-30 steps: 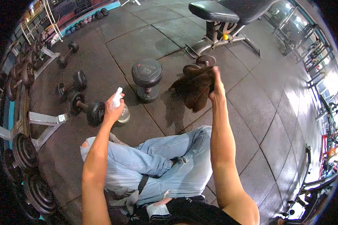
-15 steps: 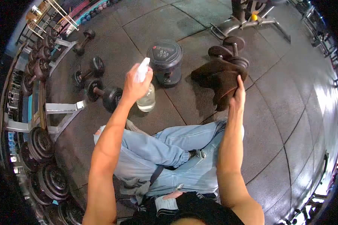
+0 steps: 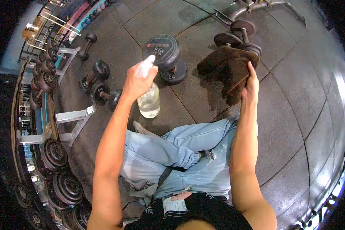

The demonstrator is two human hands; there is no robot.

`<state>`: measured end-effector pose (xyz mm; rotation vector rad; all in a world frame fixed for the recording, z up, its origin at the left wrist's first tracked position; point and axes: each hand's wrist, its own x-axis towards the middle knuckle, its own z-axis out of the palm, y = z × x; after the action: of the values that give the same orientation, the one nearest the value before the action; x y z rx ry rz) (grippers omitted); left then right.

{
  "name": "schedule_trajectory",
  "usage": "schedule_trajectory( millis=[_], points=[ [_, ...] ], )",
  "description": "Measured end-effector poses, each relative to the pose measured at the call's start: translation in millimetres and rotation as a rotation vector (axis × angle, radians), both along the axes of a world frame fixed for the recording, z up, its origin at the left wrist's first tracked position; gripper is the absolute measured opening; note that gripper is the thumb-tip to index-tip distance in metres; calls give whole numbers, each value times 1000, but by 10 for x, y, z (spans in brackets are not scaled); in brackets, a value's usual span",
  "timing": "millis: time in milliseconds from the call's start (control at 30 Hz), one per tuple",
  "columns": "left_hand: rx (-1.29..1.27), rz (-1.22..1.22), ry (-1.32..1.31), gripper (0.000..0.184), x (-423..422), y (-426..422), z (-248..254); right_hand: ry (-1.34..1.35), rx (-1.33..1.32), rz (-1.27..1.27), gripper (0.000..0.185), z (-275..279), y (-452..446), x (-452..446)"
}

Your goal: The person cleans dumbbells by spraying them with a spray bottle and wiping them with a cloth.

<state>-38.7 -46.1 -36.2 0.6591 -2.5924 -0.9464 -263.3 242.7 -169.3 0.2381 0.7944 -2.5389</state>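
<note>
My left hand (image 3: pixel 137 83) is wrapped round the neck of a clear spray bottle (image 3: pixel 148 104) with a white trigger head, part filled with pale liquid. Just beyond it a black dumbbell (image 3: pixel 161 51) marked 8 kg stands on end on the floor. A dark brown cloth (image 3: pixel 230 69) hangs from my right hand (image 3: pixel 250 84), whose fingers lie along its right edge; the thumb is mostly hidden. Directly behind the cloth are dumbbells (image 3: pixel 243 28), partly covered by it.
My crossed legs in light blue jeans (image 3: pixel 180 149) rest on the dark rubber floor. More dumbbells (image 3: pixel 99 92) lie to the left, beside a rack (image 3: pixel 78 115) holding several others. Weight plates (image 3: pixel 68 186) stand at lower left. A metal machine base (image 3: pixel 264 5) is at the top right.
The view has shifted slightly, so surrounding objects appear displaced. Both hands keep their holds on the spray bottle and the cloth, with the cloth still in front of the dumbbells.
</note>
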Motion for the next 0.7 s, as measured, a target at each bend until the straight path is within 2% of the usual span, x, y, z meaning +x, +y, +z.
schedule_trajectory(
  millis=[100, 200, 333, 433, 500, 567, 600, 700],
  points=[
    [0, -41, -6, 44, -86, 85, 83, -13, 11, -12, 36, -50, -2, -30],
    [-83, -67, -31, 35, -163, 109, 113, -11, 19, -24, 36, -124, 13, -61],
    [-104, 68, 12, 33, -214, -95, -35, -1, 18, -30, 37, -121, 38, -50],
    [-74, 30, 8, 34, -126, -231, 98, -3, 41, -9, 37, -70, 54, -25],
    [-32, 30, 36, 34, 0, -342, 115, 10, 35, -28, 37, 141, 32, 82],
    [-9, 147, 128, 31, 156, -487, 6, 33, 34, -43, 38, 457, 7, 236],
    [-2, 156, 140, 31, 243, -550, -87, 126, 87, -74, 39, 653, -10, 334],
    [-85, 387, 287, 32, 469, -699, -553, 360, 240, -107, 41, 1306, -199, 625]
  ],
)
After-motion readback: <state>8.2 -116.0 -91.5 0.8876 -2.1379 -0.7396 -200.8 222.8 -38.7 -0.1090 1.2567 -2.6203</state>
